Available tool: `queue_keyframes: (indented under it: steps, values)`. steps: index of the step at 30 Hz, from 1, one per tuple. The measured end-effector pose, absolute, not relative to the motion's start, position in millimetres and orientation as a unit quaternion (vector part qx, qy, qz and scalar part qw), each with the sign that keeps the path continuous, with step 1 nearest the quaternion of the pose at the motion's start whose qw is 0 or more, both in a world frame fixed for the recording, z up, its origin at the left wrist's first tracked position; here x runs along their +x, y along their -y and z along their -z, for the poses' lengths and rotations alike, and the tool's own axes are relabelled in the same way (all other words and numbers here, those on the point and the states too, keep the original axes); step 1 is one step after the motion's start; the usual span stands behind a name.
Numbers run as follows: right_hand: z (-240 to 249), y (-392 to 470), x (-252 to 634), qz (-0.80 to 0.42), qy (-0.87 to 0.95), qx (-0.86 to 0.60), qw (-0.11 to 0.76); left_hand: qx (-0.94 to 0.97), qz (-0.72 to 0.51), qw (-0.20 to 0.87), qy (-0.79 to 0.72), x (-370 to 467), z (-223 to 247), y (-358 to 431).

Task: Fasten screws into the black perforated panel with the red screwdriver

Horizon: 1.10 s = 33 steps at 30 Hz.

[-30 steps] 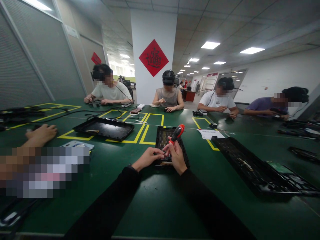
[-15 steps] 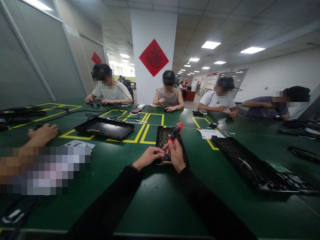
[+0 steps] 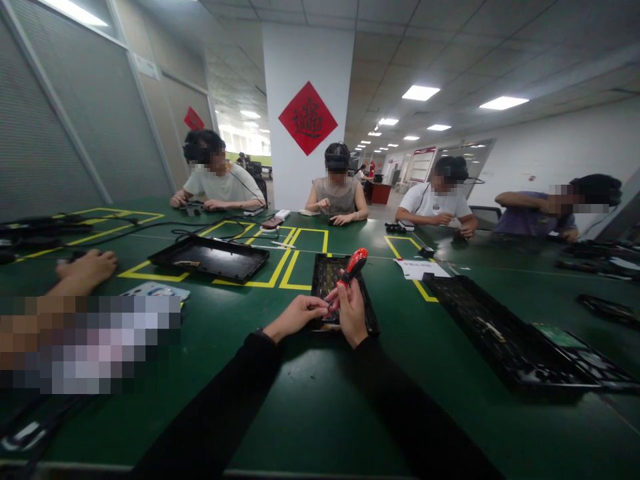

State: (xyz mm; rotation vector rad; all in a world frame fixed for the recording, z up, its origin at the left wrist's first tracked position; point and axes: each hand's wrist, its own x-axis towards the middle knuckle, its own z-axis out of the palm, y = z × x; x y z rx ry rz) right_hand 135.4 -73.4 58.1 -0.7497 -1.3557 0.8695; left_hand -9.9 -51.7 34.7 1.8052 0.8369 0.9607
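A red and black screwdriver (image 3: 356, 265) is held in my right hand (image 3: 353, 312), its handle tilted up and to the right. My left hand (image 3: 299, 316) is closed, its fingertips pinched near the tool's lower end; what they hold is too small to make out. Both hands are over a black tray-like casing (image 3: 370, 313) on the green table. Small light and brown parts show inside the casing, partly hidden by my hands.
Another black casing (image 3: 210, 259) lies at left, and a long one (image 3: 495, 333) at right beside a green board (image 3: 556, 335). White paper (image 3: 423, 269) lies nearby. Another person's hand (image 3: 90, 270) rests at far left. Several people sit across the table.
The screwdriver's handle has shifted slightly right and turned in my right hand. My left hand has barely moved. The person at the far right has shifted an arm.
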Motion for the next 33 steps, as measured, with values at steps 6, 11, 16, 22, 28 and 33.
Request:
queue_keyframes:
  steps: [6, 11, 16, 22, 28, 33]
  values:
    - [-55.4, 74.1, 136.4, -0.349, 0.617, -0.32, 0.629, 0.704, -0.422, 0.425, -0.383, -4.4, -32.2, 53.5]
    - [-54.9, 74.4, 137.4, -0.33, 0.62, -0.328, 0.632, 0.725, -0.396, 0.443, -0.348, -8.1, -34.8, 52.2]
    - [-54.7, 73.6, 138.9, -0.338, 0.62, -0.332, 0.625, 0.739, -0.385, 0.437, -0.338, -10.9, -33.0, 50.3]
    - [-53.3, 73.2, 138.7, -0.334, 0.623, -0.329, 0.626, 0.729, -0.398, 0.431, -0.352, -7.0, -32.6, 53.3]
    - [-52.6, 72.7, 139.1, -0.333, 0.616, -0.33, 0.633, 0.736, -0.386, 0.438, -0.342, -9.6, -33.3, 50.6]
    - [-54.5, 74.1, 139.1, -0.346, 0.617, -0.322, 0.629, 0.736, -0.386, 0.442, -0.339, -8.6, -32.5, 50.3]
